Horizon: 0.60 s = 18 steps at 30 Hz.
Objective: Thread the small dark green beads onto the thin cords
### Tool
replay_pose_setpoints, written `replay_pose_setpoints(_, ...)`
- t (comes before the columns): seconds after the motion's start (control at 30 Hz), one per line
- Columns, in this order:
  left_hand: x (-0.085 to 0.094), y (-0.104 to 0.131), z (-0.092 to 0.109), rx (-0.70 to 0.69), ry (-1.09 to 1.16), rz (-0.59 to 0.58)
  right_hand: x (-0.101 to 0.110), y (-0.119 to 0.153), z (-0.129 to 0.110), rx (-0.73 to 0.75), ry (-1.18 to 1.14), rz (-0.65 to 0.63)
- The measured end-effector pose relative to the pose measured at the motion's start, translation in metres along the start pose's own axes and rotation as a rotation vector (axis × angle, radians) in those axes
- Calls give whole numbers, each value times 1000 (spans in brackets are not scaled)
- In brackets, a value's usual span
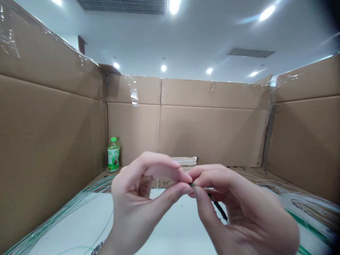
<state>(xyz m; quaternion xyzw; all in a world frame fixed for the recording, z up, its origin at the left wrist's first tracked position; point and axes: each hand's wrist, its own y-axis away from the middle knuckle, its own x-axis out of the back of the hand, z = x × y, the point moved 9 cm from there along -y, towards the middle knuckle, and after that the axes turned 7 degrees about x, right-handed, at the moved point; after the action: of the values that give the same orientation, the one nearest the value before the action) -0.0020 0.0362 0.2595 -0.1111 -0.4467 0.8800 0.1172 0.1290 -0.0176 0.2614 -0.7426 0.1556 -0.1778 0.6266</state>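
My left hand [148,198] and my right hand [233,205] meet fingertip to fingertip above the white work surface [172,230]. Between the thumb and fingers of each is pinched a small dark piece, mostly covered by the fingertips. A black, knobbly cord-like strand [221,210] runs from behind my right thumb down across the palm, and a thin wire shows at its lower end. Whether the strand joins the pinched piece is hidden by the fingers.
Bundles of thin green and white wires lie at left [66,205] and right [305,205]. A green bottle [113,157] stands in the back left corner. Cardboard walls [212,131] enclose the surface, with a flat pale object [186,161] at the back.
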Motion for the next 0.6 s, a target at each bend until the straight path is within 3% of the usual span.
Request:
replay_pose_setpoints(0.2, 0, 2, 9, -98, -119, 35, -3, -1, -6, 65, 164, -144)
replay_pose_setpoints(0.43, 1, 3, 8, -88, -89, 33, 3, 0, -4, 103, 46, -8)
replay_pose_setpoints(0.6, -4, -3, -3, 5, 77, 20, 5, -2, 2, 57, 44, -54)
